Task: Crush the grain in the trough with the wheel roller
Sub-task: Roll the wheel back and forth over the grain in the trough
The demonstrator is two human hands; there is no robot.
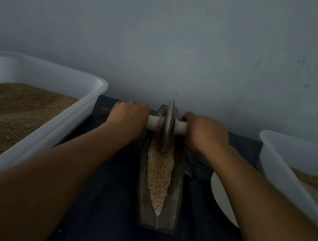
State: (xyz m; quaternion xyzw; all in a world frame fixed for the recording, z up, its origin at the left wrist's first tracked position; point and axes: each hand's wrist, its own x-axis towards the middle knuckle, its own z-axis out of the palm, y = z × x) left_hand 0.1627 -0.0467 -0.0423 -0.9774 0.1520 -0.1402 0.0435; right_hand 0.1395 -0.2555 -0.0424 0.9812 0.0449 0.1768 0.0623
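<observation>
A dark boat-shaped metal trough [175, 193] lies lengthwise on a dark cloth, running away from me. Pale crushed grain [159, 172] fills its groove. The wheel roller [167, 125], a grey metal disc on a wooden axle, stands upright in the far end of the trough, its rim in the grain. My left hand [128, 116] grips the axle left of the disc. My right hand [204, 132] grips the axle right of the disc. Both arms are stretched forward.
A large white plastic tub [85, 106] of brown grain stands at the left. Another white tub [272, 159] with some grain stands at the right. A white plate [219, 194] lies partly under my right forearm. A pale wall rises just behind the trough.
</observation>
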